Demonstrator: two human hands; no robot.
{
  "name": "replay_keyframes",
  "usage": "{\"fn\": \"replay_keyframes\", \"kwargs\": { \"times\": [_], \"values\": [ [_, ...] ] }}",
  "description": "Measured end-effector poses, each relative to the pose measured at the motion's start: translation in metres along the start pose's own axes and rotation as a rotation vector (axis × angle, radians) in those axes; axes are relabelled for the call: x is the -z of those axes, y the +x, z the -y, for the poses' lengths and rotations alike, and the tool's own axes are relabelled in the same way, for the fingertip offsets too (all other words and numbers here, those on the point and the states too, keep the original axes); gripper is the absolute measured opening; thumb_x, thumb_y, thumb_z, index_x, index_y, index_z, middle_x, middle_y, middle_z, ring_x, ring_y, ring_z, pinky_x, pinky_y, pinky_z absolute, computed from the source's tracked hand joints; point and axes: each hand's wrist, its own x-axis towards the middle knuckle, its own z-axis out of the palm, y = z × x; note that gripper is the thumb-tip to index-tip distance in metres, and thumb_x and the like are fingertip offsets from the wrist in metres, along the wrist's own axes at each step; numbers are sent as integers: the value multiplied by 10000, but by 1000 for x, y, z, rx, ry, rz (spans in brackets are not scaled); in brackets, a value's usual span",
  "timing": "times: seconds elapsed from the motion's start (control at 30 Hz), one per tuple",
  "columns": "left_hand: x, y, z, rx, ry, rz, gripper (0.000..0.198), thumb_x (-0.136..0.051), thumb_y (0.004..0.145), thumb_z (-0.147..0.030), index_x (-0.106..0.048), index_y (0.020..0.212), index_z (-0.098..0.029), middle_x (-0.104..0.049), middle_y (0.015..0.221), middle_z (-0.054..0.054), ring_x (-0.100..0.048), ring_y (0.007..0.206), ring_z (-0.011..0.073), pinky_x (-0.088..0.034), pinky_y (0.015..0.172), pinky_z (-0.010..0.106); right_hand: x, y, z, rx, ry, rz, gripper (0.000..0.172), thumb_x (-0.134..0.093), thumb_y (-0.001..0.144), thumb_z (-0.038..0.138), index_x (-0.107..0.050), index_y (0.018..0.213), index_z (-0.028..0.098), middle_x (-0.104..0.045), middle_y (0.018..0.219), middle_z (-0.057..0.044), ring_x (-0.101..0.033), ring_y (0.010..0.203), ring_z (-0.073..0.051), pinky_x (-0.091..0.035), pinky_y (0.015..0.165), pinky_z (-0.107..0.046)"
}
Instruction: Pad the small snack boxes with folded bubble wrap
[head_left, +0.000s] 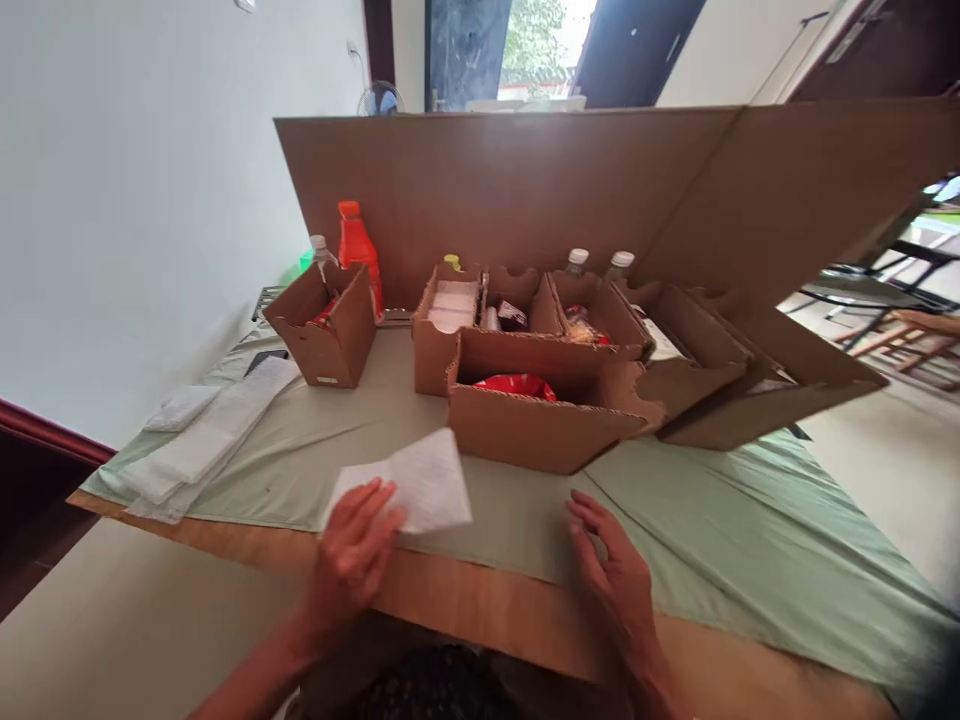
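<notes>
My left hand (358,545) is closed on the left part of a thin white sheet (431,485), with its fingers curled over the top. The sheet lies near the table's front edge, slightly bent, and looks soft; its exact material I cannot make out. To the right, my right hand (611,560) is by the front edge, fingers loosely bent and apart from the thumb, with nothing in it. Just beyond both hands stands a cardboard bin (517,435) with a red packet (517,386) inside.
More white sheets (202,430) lie stacked at the left. Several cardboard bins, including one with white items (454,305), stand behind the front bin. A red bottle (357,245) stands behind the left bin (322,345). A tall cardboard panel (487,180) closes off the back.
</notes>
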Motion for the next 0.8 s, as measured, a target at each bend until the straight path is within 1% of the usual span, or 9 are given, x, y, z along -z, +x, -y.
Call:
{"fn": "replay_keyframes", "kwargs": {
  "times": [0.1, 0.17, 0.27, 0.37, 0.47, 0.57, 0.63, 0.7, 0.8],
  "values": [
    [-28, -16, -45, 55, -38, 212, 361, -537, 915, -103, -641, 1240, -219, -532, 1486, 156, -427, 1435, 332, -428, 1109, 602, 11, -9, 9, -39, 32, -9, 269, -528, 962, 388, -708, 1077, 225, -712, 1238, -114, -680, 1121, -251, -541, 985, -453],
    [-31, -22, -53, 98, -70, 225, 356, -535, 929, -137, -616, 1266, -219, -507, 1502, 156, -407, 1446, 329, -403, 1124, 625, 18, -14, 11, -68, 29, 6, 261, -529, 966, 373, -703, 1099, 231, -703, 1256, -110, -670, 1137, -248, -536, 990, -450],
    [-22, -22, -35, 182, -38, 144, 320, -540, 947, -180, -605, 1257, -227, -521, 1475, 148, -414, 1434, 326, -413, 1116, 608, 16, -14, 17, -59, 15, 64, 280, -527, 967, 369, -691, 1145, 229, -701, 1257, -114, -657, 1147, -255, -534, 985, -456],
    [-20, -19, 0, 276, 85, 129, 316, -527, 958, -267, -605, 1256, -198, -542, 1432, 180, -442, 1398, 366, -428, 1086, 621, -9, -5, 29, 2, -54, 148, 302, -551, 941, 359, -698, 1152, 201, -689, 1272, -146, -636, 1157, -294, -510, 994, -502],
    [-28, -21, 26, 361, 142, 144, 366, -502, 948, -362, -613, 1239, -168, -569, 1379, 210, -455, 1376, 404, -425, 1071, 644, -41, 7, 48, 56, -141, 224, 229, -613, 892, 322, -737, 1034, 192, -691, 1259, -165, -632, 1133, -337, -505, 946, -530],
    [-34, -25, 35, 417, 69, 153, 421, -507, 936, -417, -606, 1261, -170, -577, 1373, 211, -473, 1363, 404, -416, 1086, 642, -53, 11, 67, 107, -127, 229, 150, -594, 898, 227, -742, 919, 224, -723, 1199, -117, -646, 1104, -301, -508, 915, -482],
    [-32, -27, 34, 472, -23, 141, 507, -540, 917, -450, -553, 1348, -181, -564, 1402, 202, -480, 1366, 388, -405, 1105, 631, -46, 8, 79, 148, -40, 167, 185, -556, 924, 186, -731, 942, 240, -724, 1189, -96, -652, 1095, -269, -504, 926, -466],
    [-25, -27, 32, 567, -124, 138, 624, -586, 891, -470, -465, 1443, -206, -534, 1455, 187, -475, 1384, 370, -399, 1122, 614, -30, 0, 92, 177, 113, 128, 188, -547, 940, 174, -711, 987, 251, -711, 1207, -93, -652, 1104, -248, -509, 939, -450],
    [-9, -23, 29, 666, -329, 192, 752, -597, 894, -432, -297, 1548, -212, -535, 1473, 191, -461, 1414, 342, -403, 1131, 581, 1, -15, 106, 138, 355, 267, 206, -540, 949, 151, -683, 1033, 274, -696, 1240, -72, -652, 1141, -209, -531, 953, -391]
  ]
}}
